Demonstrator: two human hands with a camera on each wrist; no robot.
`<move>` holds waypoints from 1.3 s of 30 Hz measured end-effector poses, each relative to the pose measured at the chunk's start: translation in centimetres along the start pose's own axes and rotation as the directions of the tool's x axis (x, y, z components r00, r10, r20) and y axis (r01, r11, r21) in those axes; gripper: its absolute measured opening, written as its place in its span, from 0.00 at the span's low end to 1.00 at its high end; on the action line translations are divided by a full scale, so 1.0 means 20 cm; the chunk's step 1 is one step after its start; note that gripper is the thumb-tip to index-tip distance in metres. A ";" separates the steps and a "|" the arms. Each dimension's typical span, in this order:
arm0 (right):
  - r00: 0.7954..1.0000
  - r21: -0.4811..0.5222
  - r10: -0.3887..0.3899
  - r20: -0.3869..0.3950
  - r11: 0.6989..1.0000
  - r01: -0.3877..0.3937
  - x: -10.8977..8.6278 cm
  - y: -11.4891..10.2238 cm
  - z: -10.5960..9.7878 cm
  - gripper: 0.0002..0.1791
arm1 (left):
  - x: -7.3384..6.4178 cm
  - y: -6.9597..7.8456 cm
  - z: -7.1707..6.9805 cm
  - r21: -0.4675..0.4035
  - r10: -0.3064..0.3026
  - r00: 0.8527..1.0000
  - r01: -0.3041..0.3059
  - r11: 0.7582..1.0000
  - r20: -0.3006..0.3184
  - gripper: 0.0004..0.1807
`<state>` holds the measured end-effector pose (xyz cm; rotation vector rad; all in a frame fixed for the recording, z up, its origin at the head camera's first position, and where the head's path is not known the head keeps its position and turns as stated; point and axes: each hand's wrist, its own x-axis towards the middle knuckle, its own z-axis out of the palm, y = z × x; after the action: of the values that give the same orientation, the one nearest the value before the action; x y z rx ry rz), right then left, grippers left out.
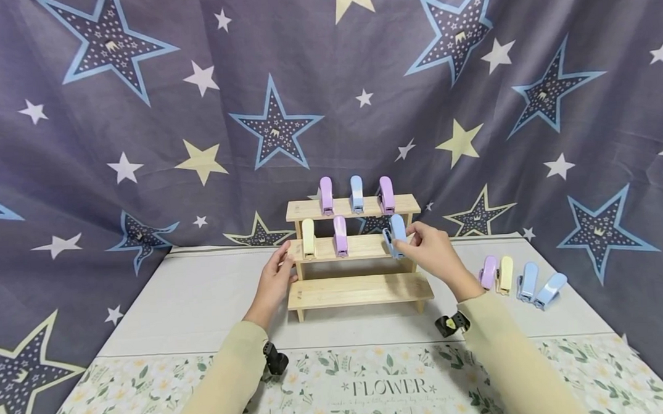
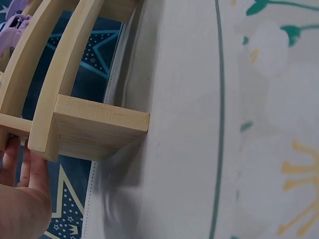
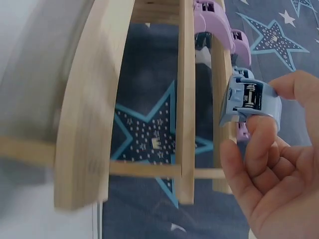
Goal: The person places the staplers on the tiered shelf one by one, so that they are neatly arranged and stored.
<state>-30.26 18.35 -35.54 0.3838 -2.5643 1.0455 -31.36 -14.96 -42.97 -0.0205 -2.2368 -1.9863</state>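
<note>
A three-step wooden display stand (image 1: 360, 290) stands on the table. My left hand (image 1: 276, 277) grips its left side at the middle step; in the left wrist view the fingers (image 2: 37, 172) reach behind the wood. My right hand (image 1: 436, 255) pinches a light blue stapler (image 1: 397, 229) between thumb and fingers at the right end of the middle step. In the right wrist view this blue stapler (image 3: 249, 99) shows its metal spring, tilted. Left of it on that step stand a yellow stapler (image 1: 308, 237) and a purple stapler (image 1: 340, 234).
The top step carries a purple stapler (image 1: 326, 195), a blue stapler (image 1: 356, 193) and another purple stapler (image 1: 386, 194). On the table to the right lie several more staplers, among them a yellow one (image 1: 504, 275). A star-patterned curtain (image 1: 269, 49) hangs behind; a floral mat (image 1: 338, 367) lies in front.
</note>
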 end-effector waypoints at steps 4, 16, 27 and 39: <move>1.000 0.009 0.024 0.017 1.000 -0.024 0.03 -0.03 0.05 0.17 | 0.00 0.00 0.00 -0.004 -0.001 1.000 0.000 1.000 -0.002 0.26; 0.995 0.030 0.088 0.037 0.996 -0.089 0.10 -0.07 0.17 0.19 | -0.01 0.03 0.01 -0.006 0.003 1.000 -0.003 1.000 0.009 0.26; 0.992 0.039 0.119 0.037 0.992 -0.120 0.13 -0.07 0.21 0.22 | -0.01 0.02 0.01 -0.011 0.009 1.000 -0.009 1.000 0.010 0.26; 0.990 0.024 0.130 0.062 0.991 -0.132 0.12 -0.07 0.21 0.24 | 0.00 0.00 0.01 -0.009 0.007 1.000 -0.007 1.000 0.003 0.26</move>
<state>-32.86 14.00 -36.47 0.2601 -2.6616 1.1323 -31.29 -14.81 -43.00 -0.0327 -2.2258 -1.9944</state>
